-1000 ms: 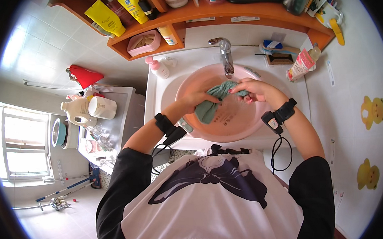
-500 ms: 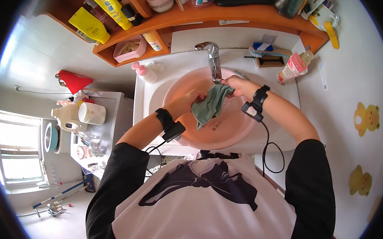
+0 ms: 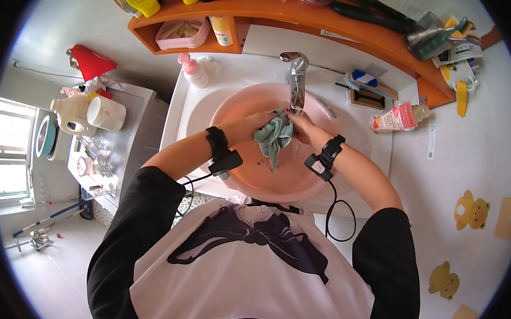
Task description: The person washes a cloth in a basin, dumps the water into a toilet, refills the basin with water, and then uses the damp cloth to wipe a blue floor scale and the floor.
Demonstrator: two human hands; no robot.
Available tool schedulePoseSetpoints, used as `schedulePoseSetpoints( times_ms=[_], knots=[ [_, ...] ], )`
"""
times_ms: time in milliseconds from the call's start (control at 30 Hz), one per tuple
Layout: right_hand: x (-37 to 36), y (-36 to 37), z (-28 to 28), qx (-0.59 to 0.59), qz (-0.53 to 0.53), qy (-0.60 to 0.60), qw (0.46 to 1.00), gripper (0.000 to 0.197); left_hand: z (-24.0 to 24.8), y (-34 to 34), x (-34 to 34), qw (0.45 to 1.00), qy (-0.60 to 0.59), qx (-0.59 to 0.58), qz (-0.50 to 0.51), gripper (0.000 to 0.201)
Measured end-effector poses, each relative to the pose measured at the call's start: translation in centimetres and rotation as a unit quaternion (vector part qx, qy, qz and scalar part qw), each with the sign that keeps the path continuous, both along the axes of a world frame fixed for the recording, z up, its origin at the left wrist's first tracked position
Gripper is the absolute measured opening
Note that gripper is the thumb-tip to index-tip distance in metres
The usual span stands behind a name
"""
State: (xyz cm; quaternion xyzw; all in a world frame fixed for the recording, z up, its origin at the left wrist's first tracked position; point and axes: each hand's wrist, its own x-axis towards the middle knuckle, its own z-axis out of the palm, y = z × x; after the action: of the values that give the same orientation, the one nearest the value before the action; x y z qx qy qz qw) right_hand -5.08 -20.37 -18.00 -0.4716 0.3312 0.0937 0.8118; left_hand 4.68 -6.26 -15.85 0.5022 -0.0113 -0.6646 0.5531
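Left grip point(image 3: 262, 122) and right grip point(image 3: 304, 128), green cloth point(image 3: 275, 136) between

I see the basin point(image 3: 242, 99) in the sink point(image 3: 377, 160), the cloth point(image 3: 275, 137) over it between left hand point(image 3: 261, 123) and right hand point(image 3: 305, 129). Behind, my feed shows the faucet point(image 3: 297, 83), pump bottle point(image 3: 196, 75) to its left, brush point(image 3: 367, 99) to its right, shelf point(image 3: 275, 11) beyond.

faucet point(image 3: 297, 83) blocking beyond right hand point(image 3: 305, 128), shelf point(image 3: 264, 11) farther back; open room nearer, over basin point(image 3: 229, 105)

Green cloth point(image 3: 274, 137) now bunched up, left hand point(image 3: 262, 121) and right hand point(image 3: 303, 127) closer together
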Motion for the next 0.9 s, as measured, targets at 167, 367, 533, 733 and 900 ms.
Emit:
schedulePoseSetpoints(
  times_ms=[167,367,533,733,900],
  knots=[
    [-0.3,-1.8,-1.0,-0.025,-0.01,0.01,1.0,0.023,1.2,-1.1,-0.8,0.995,0.087,0.038,0.02,0.035],
    [-0.7,-0.8,4.4,0.038,-0.018,0.099,0.994,0.03,-5.8,0.7,0.5,0.99,0.101,-0.068,0.068,0.04],
    [-3.1,-1.8,4.0,0.032,0.04,0.001,0.999,0.025,1.2,-0.7,-0.6,0.991,0.124,-0.037,0.031,0.039],
    [-2.4,-0.3,3.1,-0.099,0.039,-0.016,0.994,0.027,-1.5,-2.3,-1.9,0.991,0.129,-0.023,-0.036,0.032],
    [-2.9,-1.9,2.4,-0.014,-0.017,0.077,0.997,0.039,-0.1,-3.7,-3.5,0.997,0.053,0.063,0.007,0.035]
  ],
)
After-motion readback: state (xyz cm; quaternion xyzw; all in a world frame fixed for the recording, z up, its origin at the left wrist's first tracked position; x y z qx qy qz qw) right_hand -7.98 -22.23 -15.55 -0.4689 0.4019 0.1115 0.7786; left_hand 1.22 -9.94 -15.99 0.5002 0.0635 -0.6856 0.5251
